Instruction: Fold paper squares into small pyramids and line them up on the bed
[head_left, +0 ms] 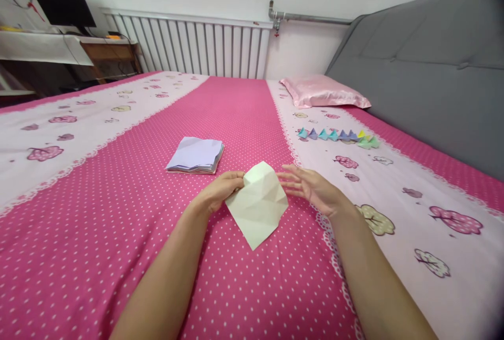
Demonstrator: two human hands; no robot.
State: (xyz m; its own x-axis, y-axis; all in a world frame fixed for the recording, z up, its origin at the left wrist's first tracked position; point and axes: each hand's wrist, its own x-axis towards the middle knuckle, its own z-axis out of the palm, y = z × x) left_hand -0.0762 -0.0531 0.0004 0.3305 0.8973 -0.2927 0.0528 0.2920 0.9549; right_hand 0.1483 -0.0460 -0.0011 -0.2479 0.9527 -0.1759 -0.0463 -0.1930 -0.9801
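A creased sheet of pale yellow paper is held up above the bed, one corner pointing down toward me. My left hand pinches its left edge between thumb and fingers. On the other side, my right hand is open, its fingers stretched toward the sheet's right edge; whether the fingertips touch it I cannot tell. Left of and beyond the paper lies a stack of paper sheets with a lilac one on top. Several small folded paper pieces in blue, purple, yellow and green form a row at the right.
The bed is covered by a pink dotted bedspread with pale printed bands. A pink pillow rests against the grey headboard. Along the far wall stands a white radiator; a desk with a black monitor is at far left.
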